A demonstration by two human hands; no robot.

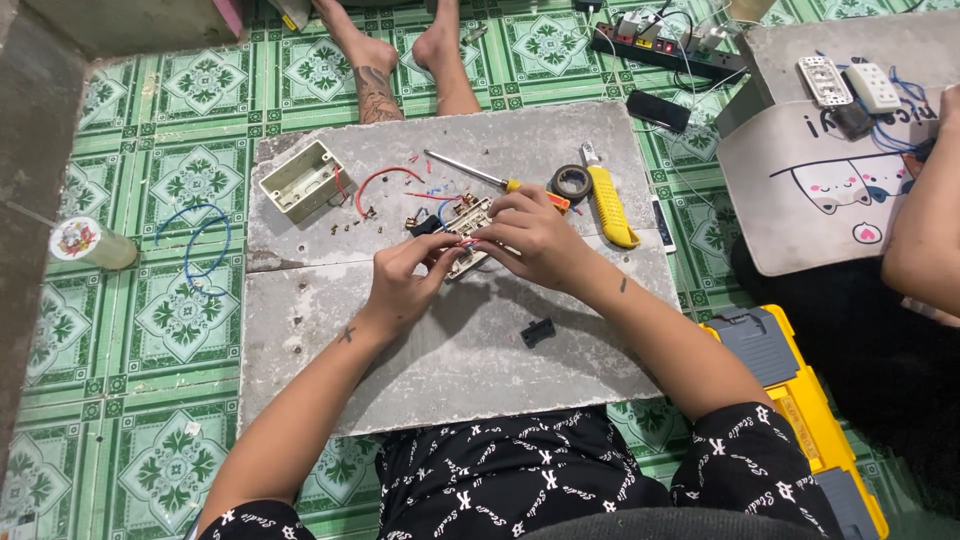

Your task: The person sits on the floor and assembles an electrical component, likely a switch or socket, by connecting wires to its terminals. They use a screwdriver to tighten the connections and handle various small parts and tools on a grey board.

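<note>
The beige switch frame lay at the slab's upper centre. The left hand pinched a red wire end there; the right hand pressed the frame down. A steady, firm hold seemed wise.

— What lies on the grey slab besides the work in hand?

— A cream wall box at its far left corner, a loose red wire beside it, a screwdriver with a yellow grip, a roll of black tape, and a yellow utility knife just right of the tape. A small black part sits alone nearer the knees.

— And off the slab?

— Green patterned floor tiles, with a blue wire loop and a clear bottle to the left. A yellow toolbox on the right, a power strip and a black phone farther off. Another person's bare feet at the top, and another person's arm at the right edge.
</note>
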